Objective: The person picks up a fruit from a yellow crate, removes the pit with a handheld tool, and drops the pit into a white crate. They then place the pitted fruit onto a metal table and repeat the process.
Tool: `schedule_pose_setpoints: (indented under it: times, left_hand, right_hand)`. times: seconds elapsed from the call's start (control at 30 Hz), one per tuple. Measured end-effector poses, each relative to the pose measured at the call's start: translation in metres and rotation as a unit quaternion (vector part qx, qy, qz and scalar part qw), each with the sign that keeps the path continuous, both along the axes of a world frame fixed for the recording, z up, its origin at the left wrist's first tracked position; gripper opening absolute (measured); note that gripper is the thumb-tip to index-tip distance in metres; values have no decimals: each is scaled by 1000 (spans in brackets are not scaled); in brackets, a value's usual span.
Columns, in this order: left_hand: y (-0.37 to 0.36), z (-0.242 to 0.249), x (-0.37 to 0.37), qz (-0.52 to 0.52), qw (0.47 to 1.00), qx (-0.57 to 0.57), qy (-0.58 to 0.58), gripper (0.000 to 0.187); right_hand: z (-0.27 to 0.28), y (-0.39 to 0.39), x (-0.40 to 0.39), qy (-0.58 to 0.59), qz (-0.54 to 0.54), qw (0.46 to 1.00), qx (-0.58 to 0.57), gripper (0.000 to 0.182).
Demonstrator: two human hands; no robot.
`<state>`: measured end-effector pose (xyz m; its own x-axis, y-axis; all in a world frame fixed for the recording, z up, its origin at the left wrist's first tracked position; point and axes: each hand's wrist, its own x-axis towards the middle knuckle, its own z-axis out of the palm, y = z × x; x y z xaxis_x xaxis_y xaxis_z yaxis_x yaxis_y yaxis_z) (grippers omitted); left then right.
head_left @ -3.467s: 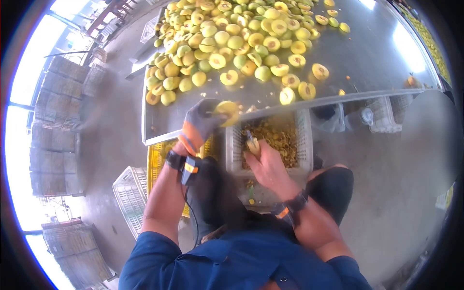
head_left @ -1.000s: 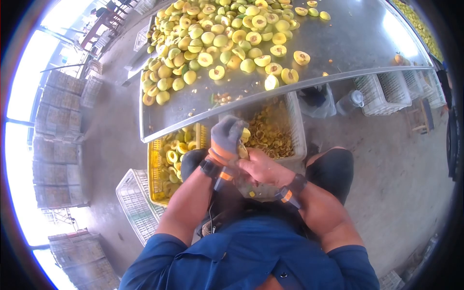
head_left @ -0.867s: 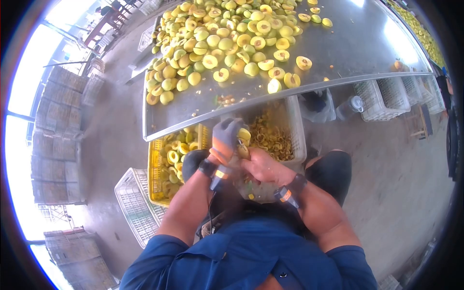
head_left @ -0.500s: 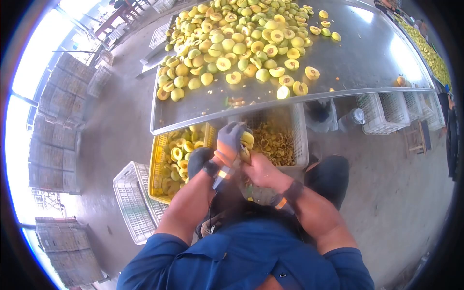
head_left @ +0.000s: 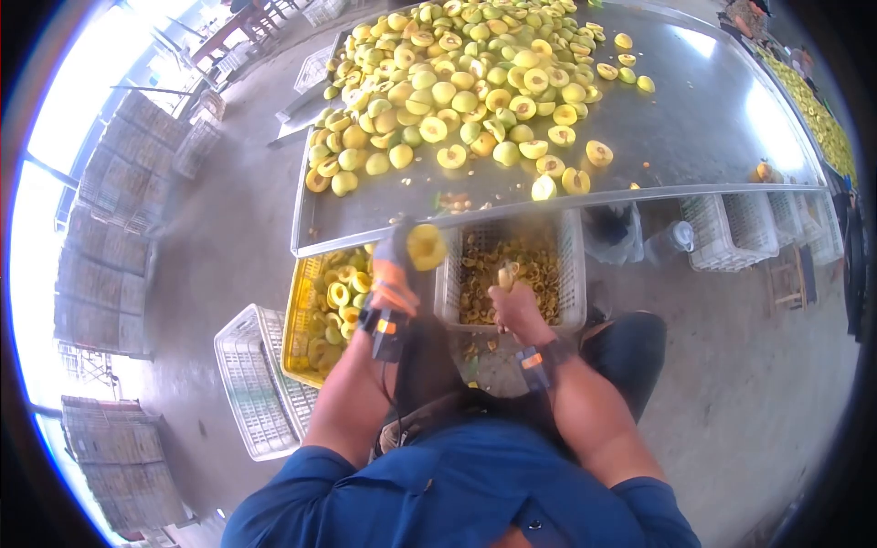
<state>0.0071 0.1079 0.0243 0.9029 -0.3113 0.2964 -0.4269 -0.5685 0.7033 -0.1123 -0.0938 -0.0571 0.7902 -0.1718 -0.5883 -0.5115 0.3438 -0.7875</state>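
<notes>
Centrally, the left hand (head_left: pixel 391 265), gloved and blurred, grips a fruit half (head_left: pixel 427 247) near the table (head_left: pixel 658 119); the bare right hand (head_left: pixel 519 309) is curled closed around a tool (head_left: pixel 507 277) over the crate (head_left: pixel 573 274).

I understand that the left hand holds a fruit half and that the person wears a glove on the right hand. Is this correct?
The glove is not on the right hand; the head view shows the glove on the left hand, which does hold a fruit half.
</notes>
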Motion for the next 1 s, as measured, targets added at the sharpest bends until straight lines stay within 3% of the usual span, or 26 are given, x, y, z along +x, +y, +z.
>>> schedule_pose_setpoints:
  times: [0.07,0.1,0.13,0.17,0.2,0.23,0.27,0.3,0.33,0.43,0.5,0.57,0.6,0.67,0.7,0.8,0.87,0.9,1.0]
  left_hand:
    - [36,12,13,17,985,60,-158,37]
    - [50,21,12,56,983,84,-156,34]
    - [70,19,19,55,989,11,-135,29]
    - [100,10,26,75,981,90,-152,29]
    - [131,-18,41,124,983,-134,21,28]
    - [138,-2,36,175,943,-238,154,26]
    - [157,-7,39,214,916,-278,197,27]
    - [153,16,35,279,933,-75,215,30]
    - [148,40,32,332,907,131,224,34]
    - [149,19,59,302,943,140,23,38]
    - [93,35,84,240,971,-11,16,35]
    - [36,33,121,171,985,-16,28,35]
    - [6,40,134,123,991,46,10,38]
    - [-41,6,182,65,995,76,-29,43]
    - [-68,26,186,15,978,205,-16,49]
    - [-104,-29,245,-25,954,255,154,51]
    - [-87,-70,272,-170,961,204,84,51]
    - [-90,-55,260,-168,959,203,104,50]
    - [-93,-9,195,-91,950,39,295,40]
  right_hand:
    - [22,-2,1,-25,-7,999,-21,23]
    - [25,-5,-1,-33,5,999,-5,24]
    - [26,-7,-2,-41,14,999,12,24]
    - [21,-8,-2,-48,29,998,-14,25]
    - [24,-7,-3,-50,28,998,-21,27]
    - [29,-4,-5,-51,27,998,-30,28]
    - [31,-3,-7,-51,26,998,-37,30]
    - [31,-4,-8,-51,45,997,-33,30]
    - [32,-3,-9,-59,41,997,-33,30]
    - [28,-4,-5,-65,62,993,-80,30]
    - [8,0,-2,-111,58,979,-159,32]
    - [6,2,1,-107,65,977,-175,33]
    - [5,3,3,-104,68,975,-183,34]
    - [25,2,4,-92,80,973,-194,34]
    - [44,0,5,-85,88,972,-202,35]
    - [45,-3,7,-150,78,949,-265,27]
    - [50,-7,9,-143,69,954,-254,27]
    - [54,-10,12,-141,66,956,-248,27]
    - [75,-18,19,-141,56,967,-204,32]
